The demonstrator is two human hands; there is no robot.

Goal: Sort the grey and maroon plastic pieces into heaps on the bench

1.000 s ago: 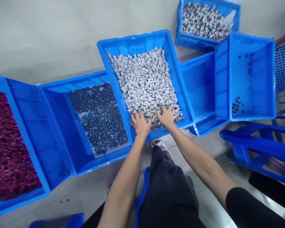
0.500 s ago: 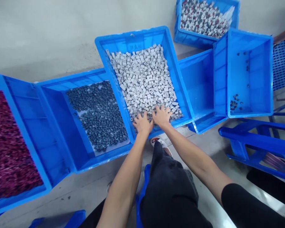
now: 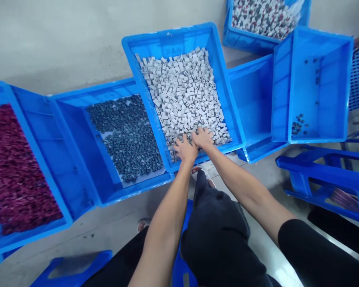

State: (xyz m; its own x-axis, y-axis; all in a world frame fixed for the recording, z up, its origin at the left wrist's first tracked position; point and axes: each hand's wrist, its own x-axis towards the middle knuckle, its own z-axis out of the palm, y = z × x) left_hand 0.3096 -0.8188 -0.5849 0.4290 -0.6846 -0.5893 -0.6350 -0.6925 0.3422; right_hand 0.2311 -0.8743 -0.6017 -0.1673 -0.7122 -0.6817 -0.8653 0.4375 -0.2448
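Note:
A blue crate (image 3: 237,107) in the middle holds a wide layer of small white blocks (image 3: 184,91). At the near end of that layer, my left hand (image 3: 186,149) rests on the blocks with its fingers spread. Beside it, almost touching, my right hand (image 3: 202,138) lies on the blocks too, fingers apart. Neither hand is closed round a block. The fingertips partly sink among the pieces.
Left stand a crate of dark pieces (image 3: 131,139) and one of red pieces (image 3: 18,171). Rightward are a deep blue crate (image 3: 320,87) with a few dark pieces, a crate of mixed pieces (image 3: 263,18) behind and a blue stool (image 3: 326,169). A person's arm shows at the right edge.
The view has shifted slightly. My left hand has moved a little right, closer to my right hand; both remain spread on the white blocks.

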